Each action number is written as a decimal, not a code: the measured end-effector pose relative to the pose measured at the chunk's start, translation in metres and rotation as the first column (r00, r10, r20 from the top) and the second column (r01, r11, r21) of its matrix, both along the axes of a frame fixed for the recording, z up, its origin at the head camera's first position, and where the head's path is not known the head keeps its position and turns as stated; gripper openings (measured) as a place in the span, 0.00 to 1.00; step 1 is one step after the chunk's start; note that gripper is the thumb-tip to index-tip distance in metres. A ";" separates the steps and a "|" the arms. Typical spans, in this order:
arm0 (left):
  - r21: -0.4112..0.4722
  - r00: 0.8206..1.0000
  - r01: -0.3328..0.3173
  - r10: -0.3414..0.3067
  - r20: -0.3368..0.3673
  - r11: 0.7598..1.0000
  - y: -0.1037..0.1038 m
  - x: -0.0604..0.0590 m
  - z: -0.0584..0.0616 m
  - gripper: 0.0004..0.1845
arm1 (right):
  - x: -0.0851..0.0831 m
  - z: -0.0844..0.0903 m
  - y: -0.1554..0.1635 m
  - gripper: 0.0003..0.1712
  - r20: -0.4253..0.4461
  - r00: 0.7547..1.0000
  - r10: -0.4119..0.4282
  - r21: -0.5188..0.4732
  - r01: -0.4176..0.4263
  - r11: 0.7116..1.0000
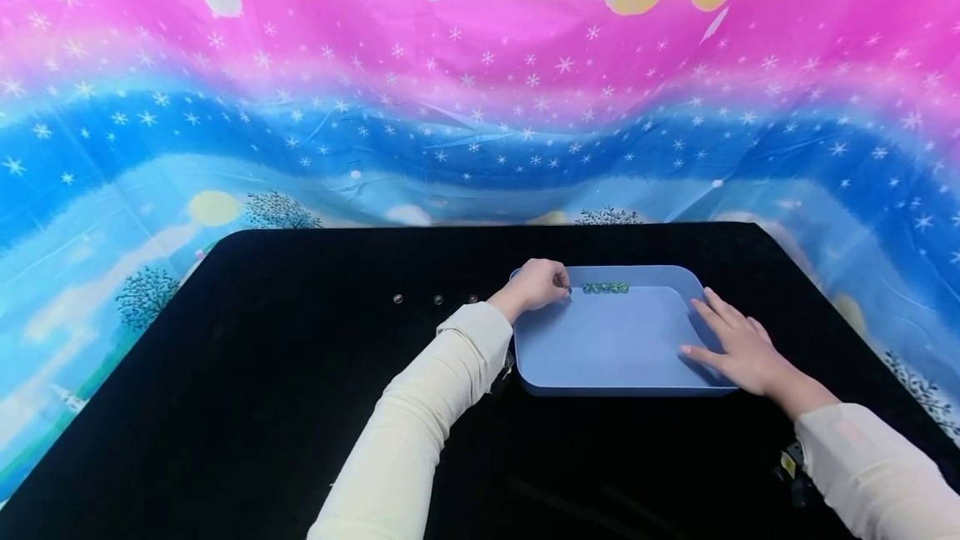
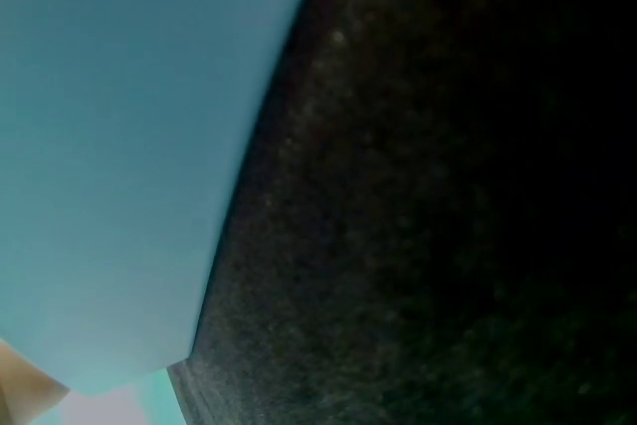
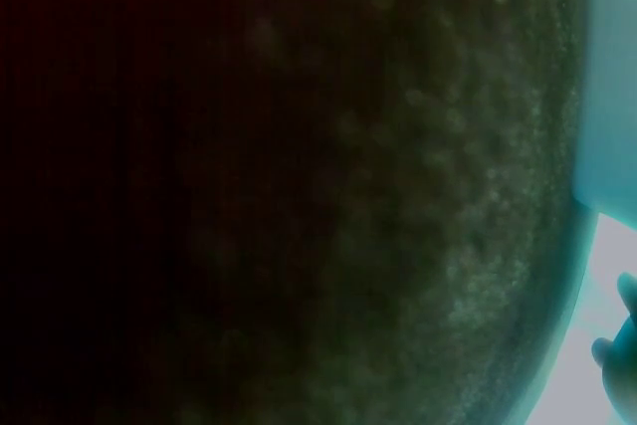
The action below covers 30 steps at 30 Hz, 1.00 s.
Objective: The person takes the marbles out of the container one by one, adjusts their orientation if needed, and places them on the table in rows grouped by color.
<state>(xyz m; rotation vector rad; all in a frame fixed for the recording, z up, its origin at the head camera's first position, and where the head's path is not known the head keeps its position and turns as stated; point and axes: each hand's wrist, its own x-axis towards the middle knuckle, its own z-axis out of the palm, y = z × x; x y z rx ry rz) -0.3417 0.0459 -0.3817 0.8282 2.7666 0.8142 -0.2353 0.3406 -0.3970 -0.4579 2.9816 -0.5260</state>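
Observation:
A shallow blue-grey tray (image 1: 600, 340) lies on the black cloth, with a row of several small green glass marbles (image 1: 605, 288) along its far inner side. My left hand (image 1: 542, 283) reaches over the tray's far left corner, thumb and fingers pinching a small dark round piece, mostly hidden by the fingertips. At the tray's right side, my right hand (image 1: 742, 348) rests on the rim with its fingers spread. The tray's outer wall (image 2: 119, 166) fills the left of the left wrist view. A strip of that wall (image 3: 612, 87) shows at the right wrist view's right edge.
Left of the tray, small round brownish pieces (image 1: 438, 300) sit spaced in a row on the black cloth (image 1: 262, 373). A dark object with a yellow patch (image 1: 789, 465) is by the right sleeve. Behind the table hangs a pink and blue patterned curtain (image 1: 480, 107).

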 end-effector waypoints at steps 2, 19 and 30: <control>0.015 1.000 -0.002 0.002 0.011 1.000 -0.001 0.000 0.000 0.03 | 0.000 0.000 0.000 0.47 -0.002 1.000 0.001 0.001 -0.001 1.000; 0.111 0.999 -0.015 0.011 0.032 0.994 -0.008 0.002 0.007 0.02 | 0.001 0.002 -0.001 0.47 0.015 1.000 -0.001 -0.007 0.001 1.000; 0.204 0.994 -0.063 0.044 0.099 0.977 -0.023 0.011 0.013 0.03 | 0.002 0.002 -0.001 0.47 0.010 1.000 -0.002 -0.021 0.003 1.000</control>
